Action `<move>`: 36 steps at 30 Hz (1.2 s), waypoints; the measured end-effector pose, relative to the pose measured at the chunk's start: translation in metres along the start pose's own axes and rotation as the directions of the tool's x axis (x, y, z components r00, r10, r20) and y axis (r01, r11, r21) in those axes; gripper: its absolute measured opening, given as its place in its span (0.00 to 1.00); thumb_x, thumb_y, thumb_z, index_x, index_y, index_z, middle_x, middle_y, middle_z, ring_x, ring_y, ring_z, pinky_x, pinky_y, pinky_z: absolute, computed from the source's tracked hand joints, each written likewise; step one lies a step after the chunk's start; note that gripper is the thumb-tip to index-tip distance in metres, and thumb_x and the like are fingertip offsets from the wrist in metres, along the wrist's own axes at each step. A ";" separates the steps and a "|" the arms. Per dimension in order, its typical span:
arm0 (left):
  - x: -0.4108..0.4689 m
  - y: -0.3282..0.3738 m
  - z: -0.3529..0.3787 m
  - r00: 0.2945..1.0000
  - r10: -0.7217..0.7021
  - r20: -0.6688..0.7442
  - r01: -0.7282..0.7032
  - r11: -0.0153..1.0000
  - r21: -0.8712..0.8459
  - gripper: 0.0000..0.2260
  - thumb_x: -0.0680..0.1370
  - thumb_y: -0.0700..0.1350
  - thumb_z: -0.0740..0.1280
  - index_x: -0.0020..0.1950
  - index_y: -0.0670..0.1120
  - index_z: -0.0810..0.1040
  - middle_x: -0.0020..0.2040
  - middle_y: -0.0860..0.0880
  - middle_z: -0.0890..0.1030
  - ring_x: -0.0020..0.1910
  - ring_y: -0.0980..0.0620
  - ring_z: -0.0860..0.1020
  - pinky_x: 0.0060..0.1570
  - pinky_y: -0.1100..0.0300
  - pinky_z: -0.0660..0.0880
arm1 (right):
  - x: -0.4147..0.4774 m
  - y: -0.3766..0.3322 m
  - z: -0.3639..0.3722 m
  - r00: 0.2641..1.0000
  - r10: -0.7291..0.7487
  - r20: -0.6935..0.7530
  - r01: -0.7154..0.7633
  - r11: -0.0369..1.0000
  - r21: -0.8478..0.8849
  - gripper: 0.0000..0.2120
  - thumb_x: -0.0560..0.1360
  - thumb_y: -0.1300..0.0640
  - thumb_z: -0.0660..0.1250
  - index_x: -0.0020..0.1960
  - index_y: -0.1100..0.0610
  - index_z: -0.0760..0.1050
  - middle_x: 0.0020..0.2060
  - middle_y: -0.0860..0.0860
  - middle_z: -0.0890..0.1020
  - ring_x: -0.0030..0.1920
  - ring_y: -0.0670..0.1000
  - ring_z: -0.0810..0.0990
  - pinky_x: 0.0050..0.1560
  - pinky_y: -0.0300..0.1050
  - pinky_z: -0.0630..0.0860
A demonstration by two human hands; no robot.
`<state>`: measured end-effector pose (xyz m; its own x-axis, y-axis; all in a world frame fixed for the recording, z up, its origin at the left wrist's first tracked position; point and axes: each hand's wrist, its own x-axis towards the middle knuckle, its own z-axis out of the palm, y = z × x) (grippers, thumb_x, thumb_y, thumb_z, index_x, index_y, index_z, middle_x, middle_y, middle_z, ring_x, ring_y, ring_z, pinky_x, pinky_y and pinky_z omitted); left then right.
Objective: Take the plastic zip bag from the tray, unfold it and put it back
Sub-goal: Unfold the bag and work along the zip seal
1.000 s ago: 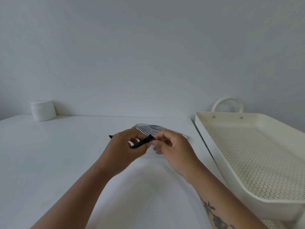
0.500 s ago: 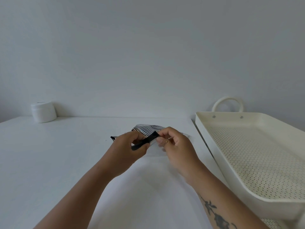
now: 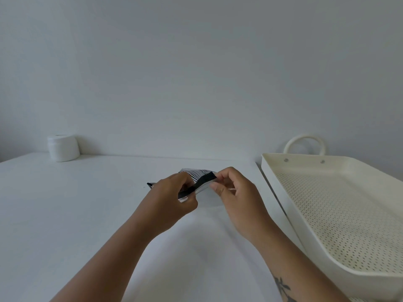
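Holding zip bag [image 3: 197,185], striped with black strip, above table [image 3: 65,214], left of empty tray [image 3: 290,216]: my left hand [image 3: 172,200] and right hand [image 3: 237,199] pinch it closed-fingered. Far left: white jar [image 3: 63,147].

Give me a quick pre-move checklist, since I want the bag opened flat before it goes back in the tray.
1. Left hand gripping the zip bag: ok.
2. Right hand pinching the bag's black strip: ok.
3. Bag fully unfolded: not ok, it looks bunched between the hands.
4. Tray has room for the bag: ok, its perforated floor shows bare.
5. White jar out of the way: ok, far left by the wall.
6. Zip closed or open: cannot tell.
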<state>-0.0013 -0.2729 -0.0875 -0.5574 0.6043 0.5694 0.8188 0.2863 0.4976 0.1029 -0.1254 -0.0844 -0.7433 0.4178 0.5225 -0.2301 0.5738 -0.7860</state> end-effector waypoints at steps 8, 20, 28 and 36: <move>0.001 0.008 0.001 0.998 0.020 -0.055 -0.027 0.990 -0.137 0.07 0.75 0.45 0.71 0.39 0.54 0.76 0.41 0.55 0.78 0.34 0.60 0.72 0.34 0.72 0.69 | 0.001 -0.002 -0.004 0.998 0.052 0.019 -0.053 0.995 0.087 0.04 0.76 0.57 0.68 0.43 0.50 0.79 0.40 0.43 0.82 0.40 0.39 0.76 0.40 0.25 0.68; 0.001 0.002 -0.005 1.000 -0.006 -0.002 0.006 1.000 -0.004 0.09 0.78 0.48 0.66 0.38 0.56 0.73 0.35 0.58 0.77 0.33 0.59 0.72 0.33 0.70 0.68 | 0.003 0.001 -0.010 0.976 0.011 -0.217 -0.005 0.999 0.032 0.05 0.77 0.57 0.66 0.45 0.49 0.78 0.38 0.43 0.81 0.37 0.41 0.75 0.37 0.28 0.69; 0.000 0.010 0.003 0.981 0.134 -0.139 -0.103 0.971 0.214 0.05 0.76 0.46 0.69 0.41 0.52 0.76 0.33 0.59 0.74 0.40 0.67 0.72 0.42 0.65 0.64 | -0.002 -0.017 0.002 0.940 -0.334 -0.075 0.186 0.681 -0.708 0.22 0.69 0.53 0.75 0.62 0.48 0.77 0.61 0.45 0.79 0.66 0.57 0.71 0.64 0.57 0.67; 0.003 0.010 0.008 0.982 0.170 -0.086 -0.138 0.948 0.287 0.03 0.77 0.49 0.69 0.46 0.51 0.80 0.40 0.57 0.81 0.40 0.56 0.72 0.46 0.57 0.66 | -0.001 -0.009 -0.004 0.976 -0.211 -0.051 0.106 0.667 -0.737 0.03 0.75 0.51 0.68 0.45 0.45 0.80 0.42 0.42 0.83 0.57 0.52 0.70 0.59 0.49 0.53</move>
<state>0.0062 -0.2629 -0.0863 -0.4202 0.5778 0.6997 0.8927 0.4014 0.2047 0.1085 -0.1285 -0.0764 -0.6453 0.3227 0.6924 0.2310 0.9464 -0.2258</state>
